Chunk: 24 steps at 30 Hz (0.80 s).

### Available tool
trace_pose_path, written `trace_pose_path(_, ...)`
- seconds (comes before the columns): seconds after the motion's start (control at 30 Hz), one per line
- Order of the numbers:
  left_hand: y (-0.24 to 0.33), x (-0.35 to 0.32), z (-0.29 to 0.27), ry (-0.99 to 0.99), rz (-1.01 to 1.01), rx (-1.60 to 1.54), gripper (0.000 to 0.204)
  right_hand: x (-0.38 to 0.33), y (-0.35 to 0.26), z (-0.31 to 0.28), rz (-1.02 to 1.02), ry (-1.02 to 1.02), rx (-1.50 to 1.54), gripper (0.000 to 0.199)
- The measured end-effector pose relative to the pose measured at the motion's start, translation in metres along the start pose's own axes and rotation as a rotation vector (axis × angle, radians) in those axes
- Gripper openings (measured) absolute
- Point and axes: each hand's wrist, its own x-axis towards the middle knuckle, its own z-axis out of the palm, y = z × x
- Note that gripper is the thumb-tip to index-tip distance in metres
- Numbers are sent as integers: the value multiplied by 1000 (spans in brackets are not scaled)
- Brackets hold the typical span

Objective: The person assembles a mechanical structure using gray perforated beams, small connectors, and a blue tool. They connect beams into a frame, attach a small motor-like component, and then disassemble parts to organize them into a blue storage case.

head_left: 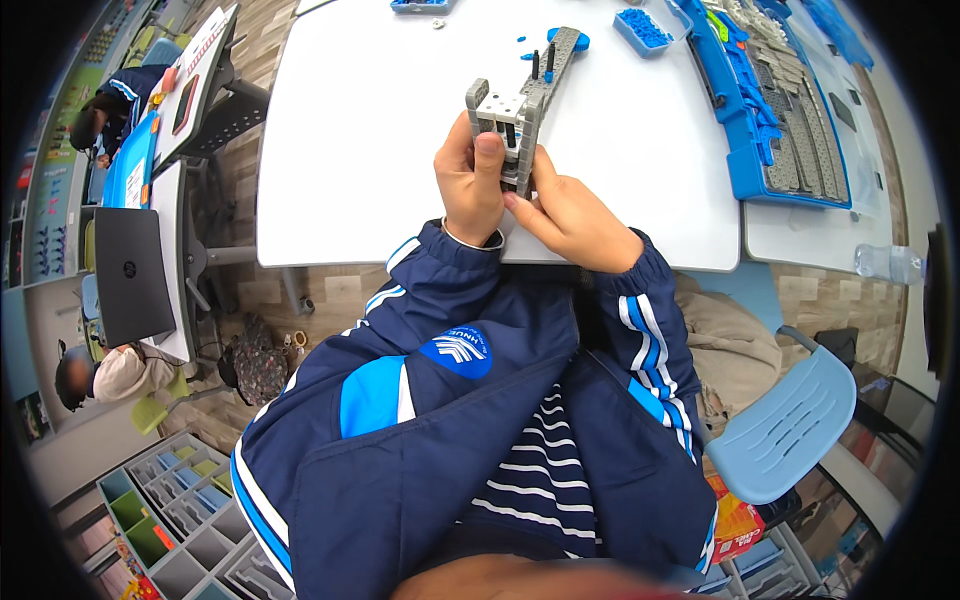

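Tbl (350,150) open L & R of hands (580,222), blue parts case (743,175) blocks far R.

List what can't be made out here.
Head view, left hand: some fingertips, hidden behind the plastic build.
Head view, right hand: outer fingers, hidden by the hand itself.
Head view, blue tray: far side, cut off by the top edge.
Head view, blue pieces: exact shapes, too small.
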Motion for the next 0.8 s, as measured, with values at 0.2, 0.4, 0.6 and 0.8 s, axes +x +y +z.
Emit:
trace_pose_path(0.2, 6, 8, 3, -38, 4, 102, 47, 0, -6, 0, 21, 78, 109, 57)
trace_pose_path(0.4, 27, 14, 16, -200, 20, 395, 27, -22, -40, -30, 122, 372, -13, 59)
trace_pose_path(0.6, 39, 27, 22, -443, 178, 618, 20, -13, -27, -8, 82, 778, 290, 46)
trace_pose_path(0.8, 36, 55, 15, -594, 24, 248, 31, -11, -14, 0, 33, 835, 250, 37)
